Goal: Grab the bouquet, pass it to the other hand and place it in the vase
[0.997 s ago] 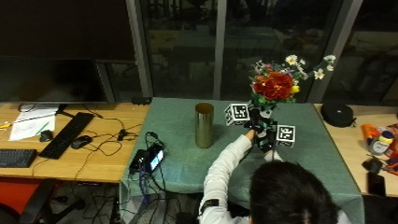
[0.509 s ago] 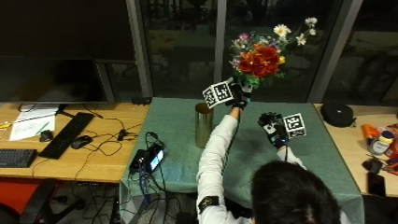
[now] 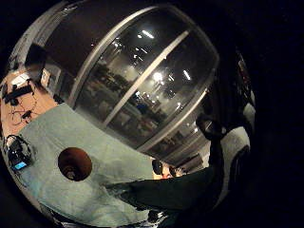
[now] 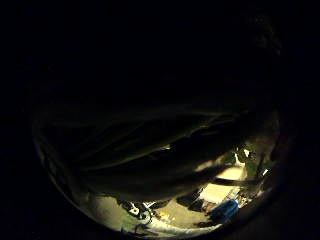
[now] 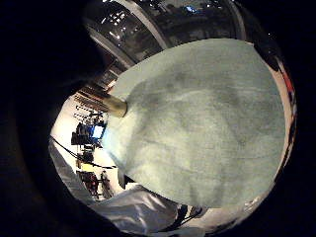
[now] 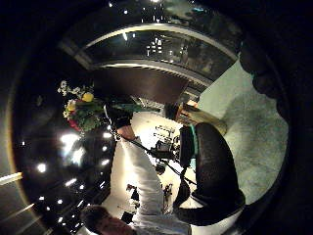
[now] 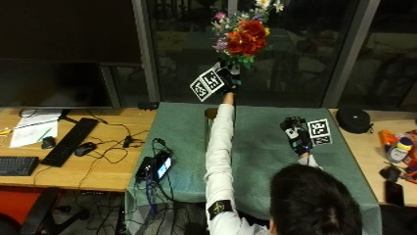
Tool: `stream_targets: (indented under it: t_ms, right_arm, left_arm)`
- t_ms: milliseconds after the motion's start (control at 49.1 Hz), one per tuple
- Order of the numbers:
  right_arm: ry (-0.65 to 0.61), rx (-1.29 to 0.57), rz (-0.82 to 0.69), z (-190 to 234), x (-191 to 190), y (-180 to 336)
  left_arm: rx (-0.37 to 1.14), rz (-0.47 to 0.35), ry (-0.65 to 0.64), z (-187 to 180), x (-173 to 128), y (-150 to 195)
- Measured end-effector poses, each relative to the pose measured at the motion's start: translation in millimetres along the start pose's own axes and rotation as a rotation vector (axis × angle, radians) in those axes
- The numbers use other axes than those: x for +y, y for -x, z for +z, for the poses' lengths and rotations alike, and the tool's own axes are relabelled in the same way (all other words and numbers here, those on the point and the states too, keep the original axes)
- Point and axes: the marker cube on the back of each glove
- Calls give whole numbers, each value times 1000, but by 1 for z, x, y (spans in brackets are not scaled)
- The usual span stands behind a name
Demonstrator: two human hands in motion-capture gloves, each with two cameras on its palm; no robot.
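On the wooden desk at the left lie a keyboard and a mouse; I can read no writing anywhere. My left hand grips the stems of the bouquet, held high above the vase that stands on the green cloth. My right hand hovers over the cloth with relaxed fingers, holding nothing.

Raised left forearm hides most of the vase; its mouth is unobstructed.
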Motion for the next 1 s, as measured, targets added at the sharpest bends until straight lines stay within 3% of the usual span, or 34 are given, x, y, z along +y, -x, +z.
stream_targets:
  t_ms: [224, 549, 773, 895, 936, 997]
  right_arm:
    - [-41, 28, 21, -16, 6, -11]
    - [-47, 16, 10, -17, 2, -12]
    - [-42, 33, 16, -8, -12, -16]
    - [-32, 41, 31, 0, -18, -20]
    - [-29, 43, 36, 1, -17, -21]
    - [-16, 48, 52, 3, -16, -29]
  left_arm:
    - [-54, -15, -52, -8, -31, 27]
    - [-76, -81, -24, -1, -33, 85]
    - [-58, -152, 48, 2, -19, 123]
    - [-11, -245, 274, -2, 13, 162]
    - [17, -282, 437, -19, 36, 167]
    - [-26, -406, 714, -47, 80, 193]
